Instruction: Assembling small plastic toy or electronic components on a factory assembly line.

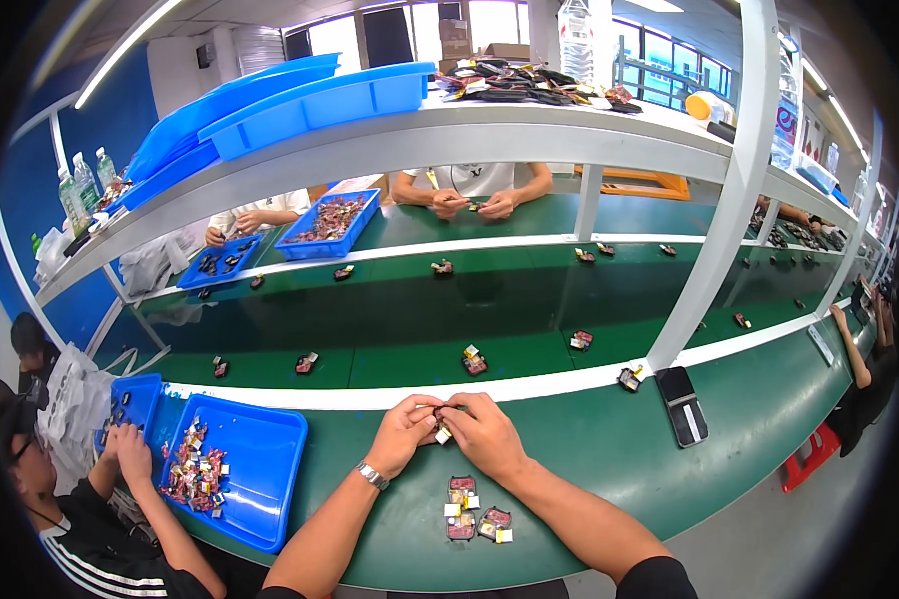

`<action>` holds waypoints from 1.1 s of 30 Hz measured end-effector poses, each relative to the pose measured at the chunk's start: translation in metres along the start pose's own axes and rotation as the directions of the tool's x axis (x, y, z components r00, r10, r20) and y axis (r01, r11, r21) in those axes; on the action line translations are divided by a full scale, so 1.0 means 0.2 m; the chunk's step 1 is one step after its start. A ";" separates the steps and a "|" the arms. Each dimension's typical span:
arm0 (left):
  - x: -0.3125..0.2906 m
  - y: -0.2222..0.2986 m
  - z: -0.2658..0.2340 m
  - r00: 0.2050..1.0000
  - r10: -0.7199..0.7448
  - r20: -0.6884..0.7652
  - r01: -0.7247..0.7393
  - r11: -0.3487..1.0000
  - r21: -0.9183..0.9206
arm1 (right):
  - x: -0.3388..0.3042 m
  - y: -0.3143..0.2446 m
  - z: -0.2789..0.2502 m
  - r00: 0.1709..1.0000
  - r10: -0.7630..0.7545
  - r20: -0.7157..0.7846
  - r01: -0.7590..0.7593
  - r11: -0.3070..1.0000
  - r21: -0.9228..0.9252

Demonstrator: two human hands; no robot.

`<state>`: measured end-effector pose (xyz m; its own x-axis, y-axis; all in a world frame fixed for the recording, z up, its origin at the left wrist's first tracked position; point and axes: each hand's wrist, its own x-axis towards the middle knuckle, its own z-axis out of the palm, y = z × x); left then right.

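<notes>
Over the counter [569,479]: left hand [402,431] and right hand [484,431] meet near the white rail [330,399], fingertips together.
Held unit [443,435]: small, dark, with a pale tab hanging below; pinched between the fingertips of both hands and partly hidden by them.
Left wrist: a metal watch [373,475].
Loose units [461,526]: three grouped on the counter between the forearms, reddish and black with white and yellow tabs.
Blue tray [278,449]: left of the left forearm, holding a heap [196,471] of small reddish parts toward its left side.
Black case [677,391]: flat on the counter, right of the hands, a white label on it; another unit [630,378] lies just beside it.
Green belt [400,349]: beyond the rail, units spaced along it.
Far left: a co-worker's hands [130,451] near a smaller tray [146,399].
Opposite side: another person's hands [474,206], beneath the shelf [449,150].
</notes>
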<state>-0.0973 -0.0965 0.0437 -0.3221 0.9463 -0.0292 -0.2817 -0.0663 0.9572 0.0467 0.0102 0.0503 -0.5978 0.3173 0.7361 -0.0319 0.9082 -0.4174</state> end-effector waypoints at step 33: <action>0.35 0.02 -0.19 0.707 0.679 -0.198 -0.029 0.307 0.951 | 0.03 0.37 -0.07 0.843 0.533 -0.074 -0.532 0.805 -0.261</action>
<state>-0.1553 -0.0416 0.0339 -0.5977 0.5613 0.5724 0.7826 0.2537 0.5685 0.0513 0.0838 0.0317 -0.4616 0.7718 0.4373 0.5015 0.6337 -0.5891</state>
